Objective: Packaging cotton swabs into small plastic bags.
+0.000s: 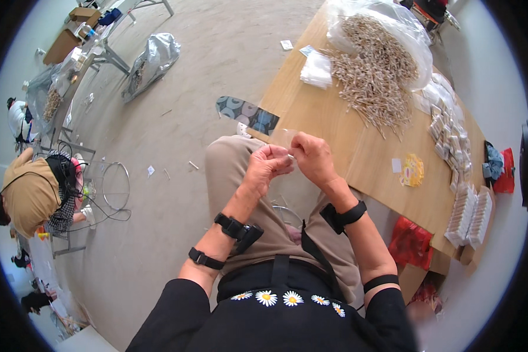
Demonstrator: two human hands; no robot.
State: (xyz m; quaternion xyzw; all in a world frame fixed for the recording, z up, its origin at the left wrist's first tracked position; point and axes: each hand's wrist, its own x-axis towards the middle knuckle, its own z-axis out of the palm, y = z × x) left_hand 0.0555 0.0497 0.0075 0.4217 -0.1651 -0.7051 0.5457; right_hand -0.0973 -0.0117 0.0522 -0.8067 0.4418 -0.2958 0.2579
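Above my lap, by the near corner of the wooden table, my left hand (268, 166) and my right hand (312, 159) meet with fingertips pinched. Between them is a small clear plastic bag (284, 136), its film standing up past the fingers. A small white bit shows where the fingertips touch; the fingers hide most of it. Beyond my hands, a large heap of thin, pale stick-like pieces (374, 73) spills from a big clear bag onto the table. Left of the heap lies a stack of flat clear bags (317, 69).
Small filled packets (449, 138) and white packs in rows (468, 217) line the table's right side. A yellow printed wrapper (413, 170) lies nearer. A patterned board (247, 114) juts from the table's left edge. A co-worker (32, 190) bends beside a wire-ring stand (116, 185) at left.
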